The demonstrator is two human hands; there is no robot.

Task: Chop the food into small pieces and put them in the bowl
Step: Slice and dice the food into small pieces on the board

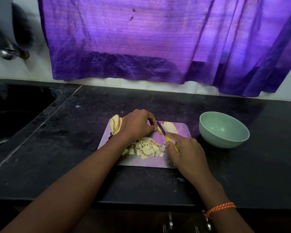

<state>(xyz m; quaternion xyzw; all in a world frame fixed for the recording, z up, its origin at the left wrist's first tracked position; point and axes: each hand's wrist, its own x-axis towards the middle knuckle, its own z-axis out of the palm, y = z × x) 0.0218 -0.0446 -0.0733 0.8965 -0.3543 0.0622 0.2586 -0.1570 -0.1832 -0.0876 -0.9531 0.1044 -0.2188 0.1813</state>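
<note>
The food, pale apple slices by the look of them, lies at the far right of a cutting board on the dark countertop. The left hand curls its fingertips down onto the near-left end of those slices, likely to pin them while keeping the fingers back from the edge. The right hand grips the yellow handle of a small knife, whose dark blade angles up-left into the slices just beside the left fingertips. Nearer, in the middle of the board, sits a heap of chopped pieces, apparently pushed aside to keep the cutting spot free. More uncut slices wait at the board's far left corner, behind the left hand. A pale green bowl stands just right of the board, within easy reach, and looks empty. A purple curtain hangs at the far wall, and a sink is set in the counter to the left.
</note>
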